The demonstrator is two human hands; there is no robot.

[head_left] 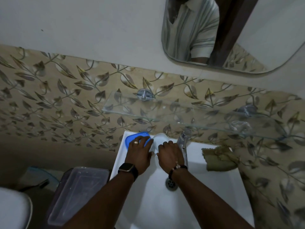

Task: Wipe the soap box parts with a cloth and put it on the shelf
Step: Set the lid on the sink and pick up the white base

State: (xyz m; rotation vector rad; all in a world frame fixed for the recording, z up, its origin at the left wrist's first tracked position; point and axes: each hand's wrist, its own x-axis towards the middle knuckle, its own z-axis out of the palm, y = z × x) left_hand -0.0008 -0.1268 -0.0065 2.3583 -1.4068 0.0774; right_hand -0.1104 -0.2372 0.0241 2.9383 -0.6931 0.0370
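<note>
A blue soap box part (130, 139) lies on the back left corner of the white sink (194, 192). My left hand (139, 153) rests on it with fingers curled over its right side. A white soap box part (160, 138) sits just right of the blue one, and my right hand (170, 154) has its fingers on the near edge of it. An olive cloth (220, 158) lies crumpled on the sink's back right rim, apart from both hands. The glass shelf (165, 111) hangs on the wall above the sink.
A chrome tap (184, 138) stands right beside my right hand. The drain (171, 183) shows below my right wrist. A clear plastic-lidded bin (77, 194) stands left of the sink, a toilet (13, 210) further left. A mirror (231, 33) hangs above the shelf.
</note>
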